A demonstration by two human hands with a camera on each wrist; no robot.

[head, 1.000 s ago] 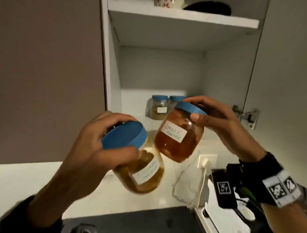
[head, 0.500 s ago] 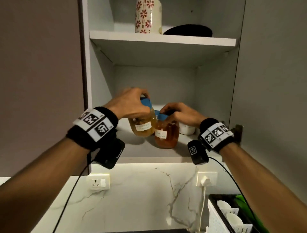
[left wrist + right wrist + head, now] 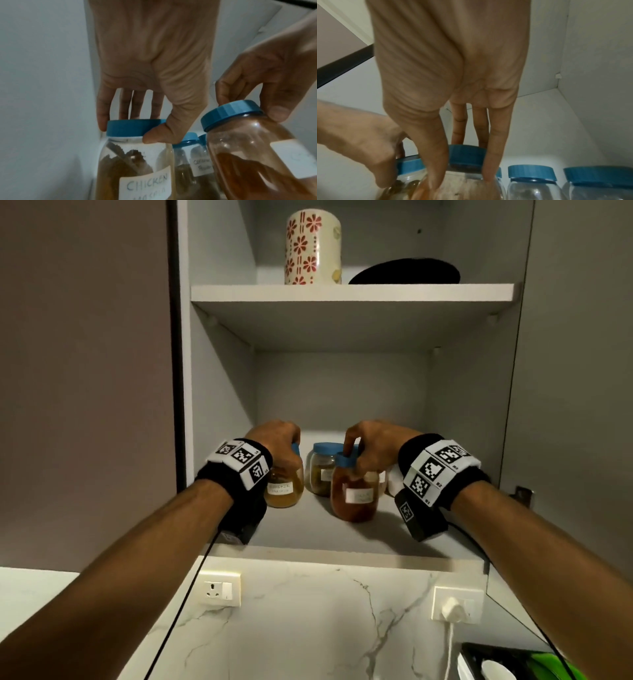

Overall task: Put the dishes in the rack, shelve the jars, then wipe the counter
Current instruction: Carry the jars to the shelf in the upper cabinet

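Observation:
On the lower cabinet shelf [image 3: 342, 530], my left hand [image 3: 284, 443] grips the blue lid [image 3: 135, 127] of the chicken masala jar [image 3: 284, 489], which stands upright near the left wall. My right hand [image 3: 356, 453] holds the chilli powder jar [image 3: 354, 499] by its blue lid [image 3: 231, 113], and that jar leans tilted just right of the first. In the right wrist view, my right hand [image 3: 462, 181] has thumb and fingers down around the lid [image 3: 465, 154]. Behind them stands a coriander powder jar [image 3: 192, 162].
Two more blue-lidded jars [image 3: 532, 182] [image 3: 599, 182] stand at the right of the shelf. The upper shelf holds a floral canister [image 3: 313, 248] and a black plate [image 3: 404, 272]. Below are wall sockets [image 3: 219, 589] [image 3: 457, 604] and the dish rack [image 3: 496, 669] at the bottom right.
Both hands carried their jars up from below the cabinet onto the lower shelf and have pushed them deeper in. The two jars now sit further apart.

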